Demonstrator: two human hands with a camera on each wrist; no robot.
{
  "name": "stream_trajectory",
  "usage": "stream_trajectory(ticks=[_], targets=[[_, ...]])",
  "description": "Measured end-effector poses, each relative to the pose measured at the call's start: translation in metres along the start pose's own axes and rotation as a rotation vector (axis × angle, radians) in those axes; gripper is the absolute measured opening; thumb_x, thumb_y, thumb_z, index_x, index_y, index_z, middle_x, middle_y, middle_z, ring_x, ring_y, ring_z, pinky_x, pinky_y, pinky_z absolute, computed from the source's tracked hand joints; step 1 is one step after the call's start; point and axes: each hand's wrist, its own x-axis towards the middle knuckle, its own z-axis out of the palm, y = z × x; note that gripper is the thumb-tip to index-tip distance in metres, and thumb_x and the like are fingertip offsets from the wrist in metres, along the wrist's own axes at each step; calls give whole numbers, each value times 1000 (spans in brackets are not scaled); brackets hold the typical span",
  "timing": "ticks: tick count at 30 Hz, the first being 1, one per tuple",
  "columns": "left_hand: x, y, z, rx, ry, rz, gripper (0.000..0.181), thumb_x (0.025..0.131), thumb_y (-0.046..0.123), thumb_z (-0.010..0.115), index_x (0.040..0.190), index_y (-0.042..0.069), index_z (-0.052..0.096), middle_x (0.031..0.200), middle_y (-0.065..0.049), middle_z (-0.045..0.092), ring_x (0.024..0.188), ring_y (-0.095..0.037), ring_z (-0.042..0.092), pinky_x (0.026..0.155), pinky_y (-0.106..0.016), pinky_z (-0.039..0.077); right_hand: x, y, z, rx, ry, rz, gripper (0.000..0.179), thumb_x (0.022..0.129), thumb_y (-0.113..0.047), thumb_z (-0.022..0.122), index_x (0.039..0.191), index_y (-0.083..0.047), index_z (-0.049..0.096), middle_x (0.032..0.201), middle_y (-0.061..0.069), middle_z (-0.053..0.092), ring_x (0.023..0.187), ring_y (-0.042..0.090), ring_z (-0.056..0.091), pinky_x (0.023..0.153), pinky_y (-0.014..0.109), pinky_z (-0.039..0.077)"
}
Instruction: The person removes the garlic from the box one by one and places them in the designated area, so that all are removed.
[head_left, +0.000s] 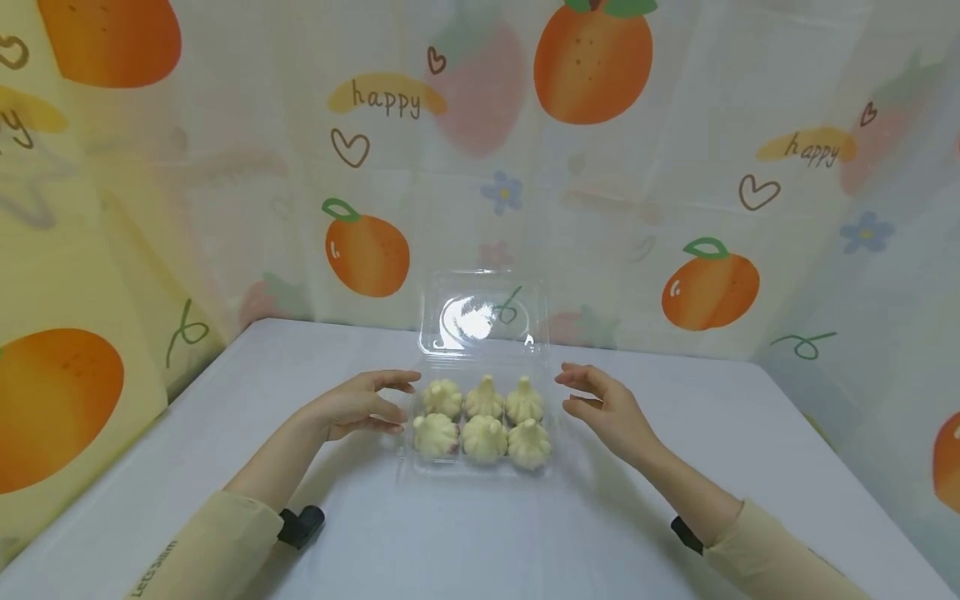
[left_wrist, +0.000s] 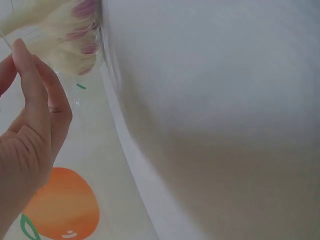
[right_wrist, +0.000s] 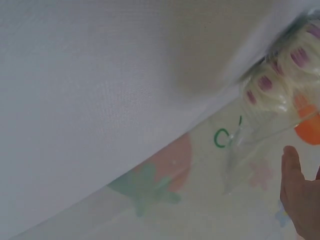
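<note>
A clear plastic clamshell box (head_left: 480, 471) with its lid (head_left: 480, 321) raised stands in the middle of the table. Several pale garlic bulbs (head_left: 483, 439) sit in it in two rows, stems up; purple marks show low on the bulbs (right_wrist: 265, 82) in the right wrist view. At the box's left side is my left hand (head_left: 367, 406), fingers loosely bent, fingertips right at the rim. My right hand (head_left: 606, 410) is held off the right side, its fingers relaxed and pointing toward the box, holding nothing.
A white cloth covers the table (head_left: 337, 533). Behind and beside it hangs a printed curtain (head_left: 480, 208) with oranges, hearts and words. The raised lid stands close to the back curtain. Dark wrist devices (head_left: 302, 527) sit at the sleeves.
</note>
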Motion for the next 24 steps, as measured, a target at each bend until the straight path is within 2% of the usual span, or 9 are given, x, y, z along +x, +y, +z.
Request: stream_trajectory(ticks=[2,4,7,12,15,19,24], targets=[[0,0,0,5,-1,4,79,84,1,68,154,5,31,161,-20,20,86,-15,63,86,-28,62,0,2,1,10,-5,-13,25,93,-6,61,119,-3,61,149,15,51,129,39,56,103,37,56],[0,-1,1,11,1,5,79,85,2,69,154,6,31,167,-15,10,89,-13,64,87,-29,62,1,3,2,20,-17,-33,26,93,-6,62,119,-3,61,149,15,51,129,40,56,102,36,56],[1,-1,0,28,-4,18,78,87,4,69,155,6,30,169,-9,4,95,-13,65,87,-30,62,4,3,4,50,-51,-76,28,93,-5,63,120,-3,61,148,16,51,128,41,55,103,34,56],[1,0,-1,63,-23,40,76,89,8,69,154,5,31,170,-4,6,100,-15,65,88,-30,62,11,4,7,125,-191,-134,35,92,-5,65,125,5,58,141,25,54,129,45,53,104,32,55],[1,0,-2,75,-33,46,76,89,9,70,154,5,31,169,-4,10,103,-17,65,88,-29,62,14,5,8,143,-273,-121,41,91,-9,69,126,6,57,139,25,56,130,43,54,105,35,55],[1,-1,-2,70,-41,51,76,89,9,69,154,4,31,169,-4,11,101,-19,65,88,-28,62,17,5,11,142,-342,-88,44,87,-15,74,124,5,61,137,23,58,129,39,57,107,39,54],[0,-1,-3,69,-44,50,76,89,8,69,154,4,30,169,-4,12,100,-18,65,88,-28,62,20,7,13,92,-407,-53,41,86,-17,75,122,0,65,129,21,63,117,33,65,99,30,58]])
